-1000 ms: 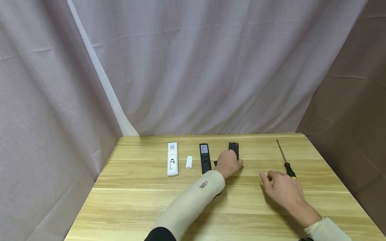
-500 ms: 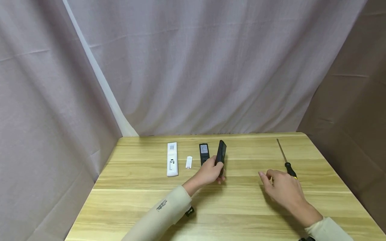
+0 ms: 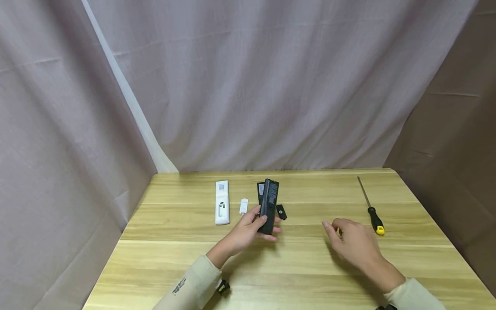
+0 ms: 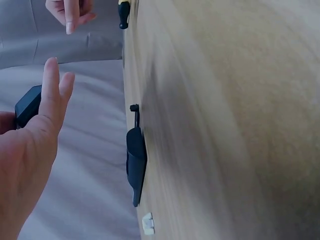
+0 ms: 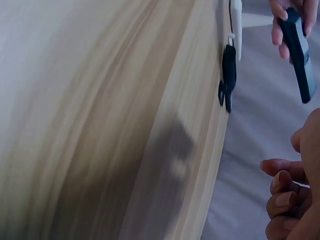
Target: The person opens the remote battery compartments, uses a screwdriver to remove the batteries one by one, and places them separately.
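My left hand (image 3: 243, 230) grips a black remote control (image 3: 270, 202) above the table, thumb across it and back side facing up. Behind it lies a second black remote (image 3: 261, 188), mostly hidden in the head view; it shows from the side in the left wrist view. A small black battery cover (image 3: 281, 212) rests just right of the held remote. My right hand (image 3: 354, 241) hovers over the table with loosely curled fingers and nothing in them. Near that hand lies a screwdriver (image 3: 374, 217) with a black and yellow handle.
A white remote (image 3: 222, 204) lies face down at the left with its battery compartment uncovered. Beside it is a white battery cover (image 3: 243, 206). Curtains (image 3: 271, 86) hang along the back and sides of the wooden table (image 3: 310, 275).
My left hand has lifted the black remote from the table, turned it back side up and brought it left and nearer. The black cover has come into view. The right hand has shifted slightly left.
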`<state>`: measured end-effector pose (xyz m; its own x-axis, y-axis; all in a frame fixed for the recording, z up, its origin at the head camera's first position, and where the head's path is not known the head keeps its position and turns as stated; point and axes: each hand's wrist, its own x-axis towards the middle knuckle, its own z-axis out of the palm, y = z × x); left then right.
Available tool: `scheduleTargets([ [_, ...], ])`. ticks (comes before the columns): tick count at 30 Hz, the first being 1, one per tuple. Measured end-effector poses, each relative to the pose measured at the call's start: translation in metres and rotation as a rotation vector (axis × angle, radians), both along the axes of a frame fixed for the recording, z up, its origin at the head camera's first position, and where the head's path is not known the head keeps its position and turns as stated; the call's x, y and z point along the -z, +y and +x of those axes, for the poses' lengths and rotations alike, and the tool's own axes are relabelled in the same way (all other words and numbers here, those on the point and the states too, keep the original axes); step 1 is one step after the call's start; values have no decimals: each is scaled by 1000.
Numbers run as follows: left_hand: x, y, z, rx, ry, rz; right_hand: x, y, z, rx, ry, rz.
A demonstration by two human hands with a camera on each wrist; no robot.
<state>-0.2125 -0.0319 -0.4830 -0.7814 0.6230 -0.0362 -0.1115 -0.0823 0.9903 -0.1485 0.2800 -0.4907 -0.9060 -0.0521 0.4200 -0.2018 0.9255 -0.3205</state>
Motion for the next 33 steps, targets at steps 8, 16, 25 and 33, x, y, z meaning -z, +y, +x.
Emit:
scheduleTargets([
  [8,1,0,4,36,27,13,-8,-37,-1,-118,-60,-17],
  [16,6,3,8,60,74,17,-26,-82,-8,-260,-79,-77],
  [25,12,12,13,74,128,13,-29,-105,-17,-314,-116,-159],
  [33,16,18,15,61,120,20,-20,-104,-23,-337,-169,-204],
])
